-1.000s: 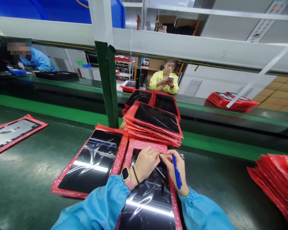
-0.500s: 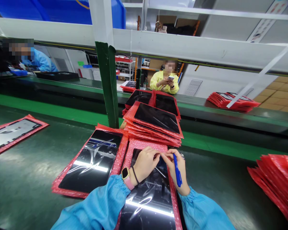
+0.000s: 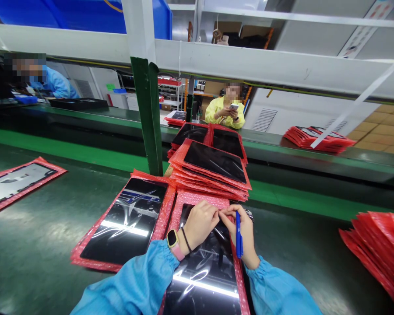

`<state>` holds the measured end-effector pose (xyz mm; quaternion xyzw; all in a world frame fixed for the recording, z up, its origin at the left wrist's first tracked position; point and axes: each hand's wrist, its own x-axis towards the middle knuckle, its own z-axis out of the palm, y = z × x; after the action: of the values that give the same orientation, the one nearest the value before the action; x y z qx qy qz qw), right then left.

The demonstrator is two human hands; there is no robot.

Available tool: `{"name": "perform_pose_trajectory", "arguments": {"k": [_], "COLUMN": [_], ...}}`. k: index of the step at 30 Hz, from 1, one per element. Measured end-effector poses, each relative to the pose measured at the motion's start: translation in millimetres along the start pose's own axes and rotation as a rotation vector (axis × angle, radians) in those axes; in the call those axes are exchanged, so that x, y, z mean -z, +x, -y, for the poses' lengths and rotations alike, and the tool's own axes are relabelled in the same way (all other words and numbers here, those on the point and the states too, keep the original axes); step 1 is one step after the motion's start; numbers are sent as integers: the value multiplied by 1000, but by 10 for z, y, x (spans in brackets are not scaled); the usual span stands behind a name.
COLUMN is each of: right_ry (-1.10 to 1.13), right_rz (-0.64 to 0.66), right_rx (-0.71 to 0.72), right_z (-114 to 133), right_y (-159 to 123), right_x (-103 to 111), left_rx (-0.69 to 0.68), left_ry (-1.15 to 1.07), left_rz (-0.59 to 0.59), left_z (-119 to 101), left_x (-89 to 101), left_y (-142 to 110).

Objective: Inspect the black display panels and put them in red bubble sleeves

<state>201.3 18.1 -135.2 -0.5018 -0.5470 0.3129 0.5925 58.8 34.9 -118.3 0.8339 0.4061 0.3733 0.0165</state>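
Note:
A glossy black panel (image 3: 203, 275) lies on a red bubble-wrap sleeve (image 3: 197, 199) right in front of me. My left hand (image 3: 199, 223) rests over its far end with fingers curled into a pinch. My right hand (image 3: 241, 234) meets it fingertip to fingertip and has a blue pen (image 3: 238, 234) tucked along the fingers. Whatever tiny item the fingertips pinch is too small to make out. A second black panel in red wrap (image 3: 126, 218) lies just to the left.
A stack of wrapped panels (image 3: 213, 168) stands beyond my hands beside a green post (image 3: 147, 116). Empty red sleeves (image 3: 377, 249) pile at the right, another wrapped panel (image 3: 16, 181) lies far left. Across the green belt (image 3: 46, 236) sit a person in yellow (image 3: 225, 111) and a person in blue (image 3: 49, 83).
The blue pen has swung from a slant to nearly upright in my right hand. Both hands stay pinched together at the panel's far end.

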Motion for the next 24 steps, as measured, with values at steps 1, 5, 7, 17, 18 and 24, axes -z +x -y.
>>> {"name": "perform_pose_trajectory", "arguments": {"k": [1,5,7,17,18,24], "right_ry": [-1,16,28,62,63,58], "right_rz": [-4,-1,3,-32,-33,-24], "right_rx": [-2,-15,-25,-53,-54,-52], "right_z": [6,27,37,68,62,26], "right_y": [0,15,26,31,29,37], "right_x": [-3,1,7,-37,-40,-24], "left_rx": [-6,-13,-21,-102,-107,-117], "left_ry": [6,22,29,167,186,246], "left_rz": [0,-2,-1,-5,-9,-33], "left_z": [2,11,15,27,22,-14], "left_x": [3,11,6,-30,-29,-11], "left_y": [1,9,8,-25,-25,-17]}}
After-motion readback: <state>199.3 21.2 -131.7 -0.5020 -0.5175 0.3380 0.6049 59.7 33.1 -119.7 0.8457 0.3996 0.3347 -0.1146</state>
